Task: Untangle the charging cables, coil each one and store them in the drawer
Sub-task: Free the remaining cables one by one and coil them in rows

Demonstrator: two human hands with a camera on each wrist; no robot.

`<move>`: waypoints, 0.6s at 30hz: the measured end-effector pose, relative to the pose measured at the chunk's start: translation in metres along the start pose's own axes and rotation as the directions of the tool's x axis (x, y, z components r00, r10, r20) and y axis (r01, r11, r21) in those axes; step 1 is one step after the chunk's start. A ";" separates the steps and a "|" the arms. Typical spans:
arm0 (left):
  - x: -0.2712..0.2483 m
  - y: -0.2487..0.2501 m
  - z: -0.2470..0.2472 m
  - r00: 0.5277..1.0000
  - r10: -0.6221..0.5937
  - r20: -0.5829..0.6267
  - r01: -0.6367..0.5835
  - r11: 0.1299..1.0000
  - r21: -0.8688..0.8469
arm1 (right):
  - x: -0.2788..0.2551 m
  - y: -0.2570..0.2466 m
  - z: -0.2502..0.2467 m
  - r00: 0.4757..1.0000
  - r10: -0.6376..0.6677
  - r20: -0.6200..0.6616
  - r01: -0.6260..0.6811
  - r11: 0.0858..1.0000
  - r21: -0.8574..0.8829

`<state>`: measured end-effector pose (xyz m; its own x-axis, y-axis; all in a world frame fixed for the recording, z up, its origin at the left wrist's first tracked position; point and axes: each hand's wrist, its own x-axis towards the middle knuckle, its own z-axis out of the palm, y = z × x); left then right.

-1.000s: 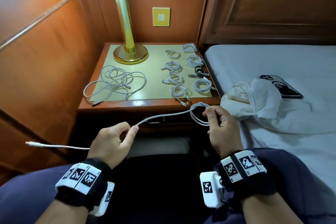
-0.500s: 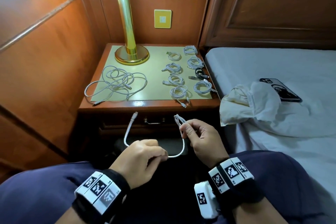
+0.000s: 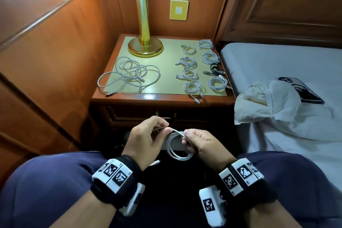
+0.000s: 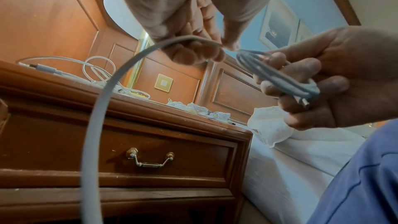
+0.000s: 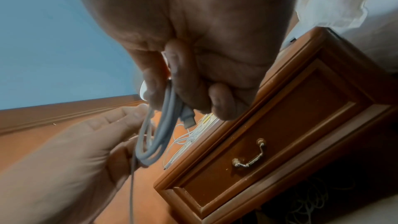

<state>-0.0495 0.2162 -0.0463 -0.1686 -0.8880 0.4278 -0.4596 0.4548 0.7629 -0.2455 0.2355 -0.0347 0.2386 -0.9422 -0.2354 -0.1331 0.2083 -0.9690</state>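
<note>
I hold one white cable (image 3: 175, 151) above my lap, in front of the nightstand. My right hand (image 3: 196, 141) grips its coiled loops (image 4: 286, 81) (image 5: 157, 135), with a plug sticking out below the fingers. My left hand (image 3: 155, 131) pinches the loose tail (image 4: 101, 108) close to the coil. A tangle of white cables (image 3: 129, 75) lies on the nightstand's left side. Several coiled cables (image 3: 193, 75) lie in two rows on its right, one of them black (image 3: 214, 67). The drawer (image 4: 150, 152) (image 5: 269, 142) below the top is closed.
A gold lamp (image 3: 145, 42) stands at the back of the nightstand (image 3: 162, 101). To the right is a bed (image 3: 277, 65) with a crumpled white cloth (image 3: 268, 102) and a phone (image 3: 303, 92). A wood-panelled wall (image 3: 55, 52) runs along the left.
My hands came together above my lap. The long stretch of cable between them has been gathered into loops in my right hand, and the free end no longer trails to the left.
</note>
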 end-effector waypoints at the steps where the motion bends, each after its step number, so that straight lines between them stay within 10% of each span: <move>1: 0.000 0.000 0.000 1.000 -0.028 -0.002 0.028 1.000 -0.011 | -0.001 -0.003 0.001 1.000 0.010 0.000 -0.010 1.000 0.016; 9: -0.001 0.001 0.000 0.970 -0.243 0.002 0.243 0.970 -0.025 | -0.001 0.001 0.002 0.995 -0.095 0.010 0.095 0.995 -0.007; 18: -0.003 -0.002 0.008 0.877 -0.330 0.349 0.448 0.825 -0.345 | -0.002 0.000 0.000 0.984 -0.176 -0.012 0.175 0.982 -0.077</move>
<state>-0.0552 0.2173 -0.0528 -0.3001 -0.9528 -0.0458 -0.1535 0.0009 0.9881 -0.2460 0.2374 -0.0344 0.2472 -0.9671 -0.0599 -0.1634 0.0193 -0.9864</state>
